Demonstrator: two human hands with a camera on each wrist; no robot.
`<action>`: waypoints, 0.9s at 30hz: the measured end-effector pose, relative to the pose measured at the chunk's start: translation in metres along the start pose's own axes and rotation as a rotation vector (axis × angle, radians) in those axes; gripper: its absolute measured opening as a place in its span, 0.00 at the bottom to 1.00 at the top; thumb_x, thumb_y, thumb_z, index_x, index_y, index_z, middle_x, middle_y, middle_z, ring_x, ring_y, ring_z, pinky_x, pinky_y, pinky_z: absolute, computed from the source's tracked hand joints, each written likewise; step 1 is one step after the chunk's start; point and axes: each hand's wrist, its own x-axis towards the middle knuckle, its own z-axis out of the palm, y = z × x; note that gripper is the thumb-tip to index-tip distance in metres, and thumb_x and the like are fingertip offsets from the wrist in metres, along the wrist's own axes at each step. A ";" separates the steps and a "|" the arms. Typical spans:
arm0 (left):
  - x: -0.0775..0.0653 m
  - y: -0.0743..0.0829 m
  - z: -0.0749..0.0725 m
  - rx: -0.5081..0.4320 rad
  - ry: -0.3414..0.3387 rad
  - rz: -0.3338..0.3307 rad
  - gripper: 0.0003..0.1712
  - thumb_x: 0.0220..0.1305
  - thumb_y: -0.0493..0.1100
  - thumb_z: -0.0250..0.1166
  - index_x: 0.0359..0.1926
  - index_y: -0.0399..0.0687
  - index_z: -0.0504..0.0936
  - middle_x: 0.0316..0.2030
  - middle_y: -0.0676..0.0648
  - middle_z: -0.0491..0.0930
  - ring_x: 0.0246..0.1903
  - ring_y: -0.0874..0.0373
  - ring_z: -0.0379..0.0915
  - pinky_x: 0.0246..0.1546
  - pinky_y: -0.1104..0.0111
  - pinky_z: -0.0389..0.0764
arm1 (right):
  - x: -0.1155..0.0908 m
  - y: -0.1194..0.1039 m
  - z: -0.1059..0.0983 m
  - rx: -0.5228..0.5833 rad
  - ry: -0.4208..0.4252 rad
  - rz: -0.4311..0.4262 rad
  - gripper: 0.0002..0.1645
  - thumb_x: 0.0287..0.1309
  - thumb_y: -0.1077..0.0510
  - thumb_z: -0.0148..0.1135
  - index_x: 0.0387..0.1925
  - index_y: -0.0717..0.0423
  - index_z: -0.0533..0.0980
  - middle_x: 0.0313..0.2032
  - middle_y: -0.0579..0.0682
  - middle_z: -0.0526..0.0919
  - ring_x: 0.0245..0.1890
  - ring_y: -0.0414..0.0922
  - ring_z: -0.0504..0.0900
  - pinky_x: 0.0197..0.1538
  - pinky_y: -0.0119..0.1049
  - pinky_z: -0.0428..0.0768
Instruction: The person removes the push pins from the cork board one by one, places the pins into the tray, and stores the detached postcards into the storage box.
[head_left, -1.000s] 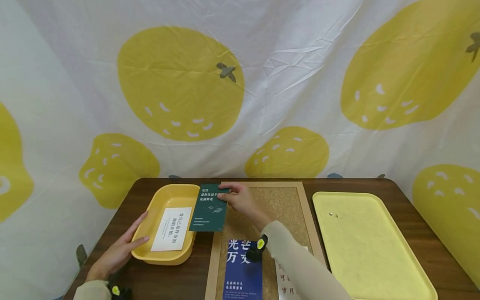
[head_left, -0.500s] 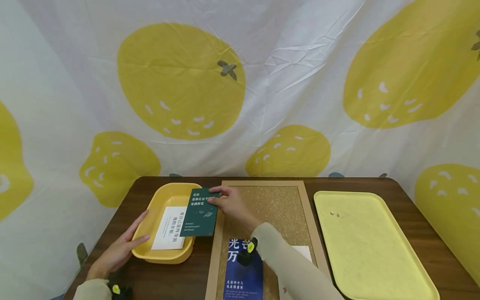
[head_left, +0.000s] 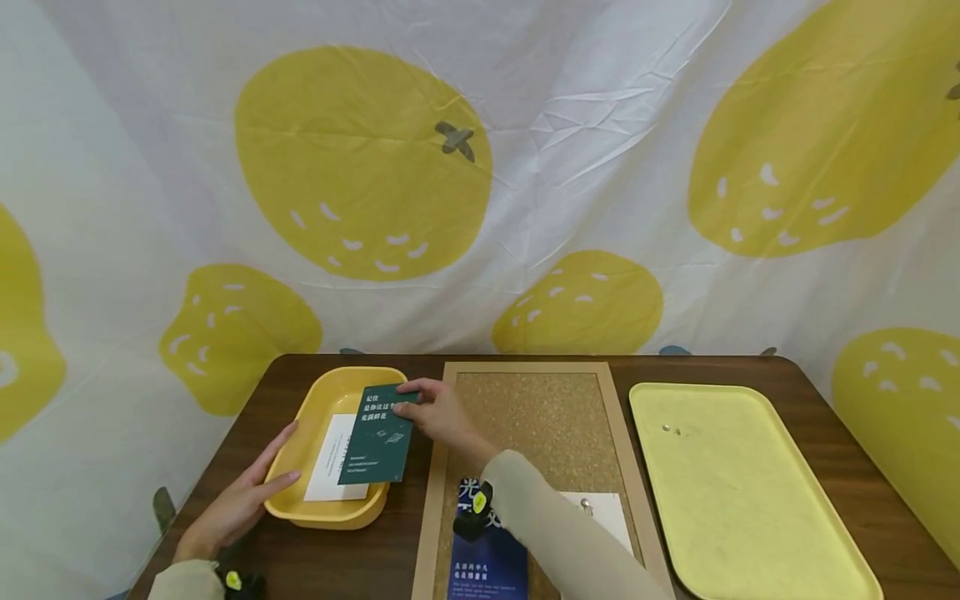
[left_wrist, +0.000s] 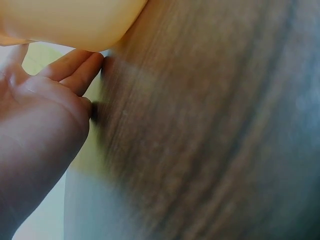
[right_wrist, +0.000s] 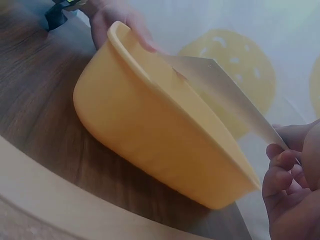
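My right hand [head_left: 442,412] pinches a dark green postcard [head_left: 375,446] with white lettering by its upper right edge. The postcard tilts over the right side of a yellow plastic tub [head_left: 326,522]. Partly covered by it, a white card [head_left: 324,479] lies in the tub. At the tub's left side my left hand [head_left: 243,496] holds the rim, thumb over it and fingers along the outside. The left wrist view has those left fingers [left_wrist: 80,70] against the tub's underside [left_wrist: 75,25]. Seen from the right wrist, the postcard's pale back [right_wrist: 225,95] slants above the tub.
A framed cork board [head_left: 540,417] lies right of the tub. On it are a blue card [head_left: 487,571] and a white card [head_left: 611,517] with a shiny pin [head_left: 587,504], both partly behind the right arm. A pale yellow tray [head_left: 750,500] with small pins [head_left: 666,428] is farther right.
The right hand has moved left and slightly nearer with the green postcard, which now covers more of the white card in the tub. The left hand has stayed on the tub.
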 end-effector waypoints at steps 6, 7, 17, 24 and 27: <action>0.000 0.000 -0.001 0.009 -0.002 -0.010 0.48 0.72 0.42 0.58 0.79 0.63 0.36 0.78 0.44 0.26 0.72 0.45 0.39 0.51 0.79 0.73 | 0.001 0.001 0.009 -0.023 0.017 0.025 0.13 0.59 0.61 0.70 0.46 0.57 0.83 0.23 0.46 0.75 0.19 0.39 0.70 0.23 0.29 0.68; 0.000 0.000 -0.001 0.007 -0.002 -0.013 0.48 0.73 0.42 0.58 0.79 0.63 0.36 0.78 0.44 0.26 0.72 0.45 0.38 0.51 0.79 0.73 | 0.001 0.000 0.010 -0.029 0.021 0.031 0.13 0.59 0.60 0.70 0.46 0.56 0.83 0.22 0.45 0.75 0.19 0.39 0.70 0.23 0.29 0.68; 0.001 0.000 0.000 -0.001 -0.002 -0.009 0.48 0.73 0.41 0.57 0.79 0.62 0.35 0.78 0.44 0.25 0.74 0.42 0.32 0.50 0.82 0.71 | -0.001 0.004 0.020 -0.024 0.020 0.064 0.14 0.59 0.60 0.69 0.47 0.58 0.83 0.23 0.45 0.73 0.18 0.38 0.71 0.23 0.28 0.70; 0.001 0.000 0.000 0.005 0.008 -0.014 0.48 0.73 0.42 0.58 0.80 0.62 0.36 0.78 0.43 0.25 0.75 0.42 0.30 0.49 0.85 0.69 | -0.003 0.007 0.024 -0.046 -0.007 0.043 0.16 0.60 0.59 0.68 0.49 0.59 0.82 0.26 0.46 0.75 0.20 0.38 0.72 0.24 0.28 0.72; 0.001 -0.001 0.000 0.003 0.001 -0.004 0.48 0.73 0.42 0.58 0.79 0.62 0.35 0.78 0.43 0.24 0.75 0.41 0.28 0.50 0.86 0.68 | -0.004 0.009 0.026 -0.060 -0.014 0.033 0.16 0.60 0.59 0.69 0.49 0.59 0.82 0.26 0.46 0.76 0.20 0.38 0.72 0.24 0.28 0.72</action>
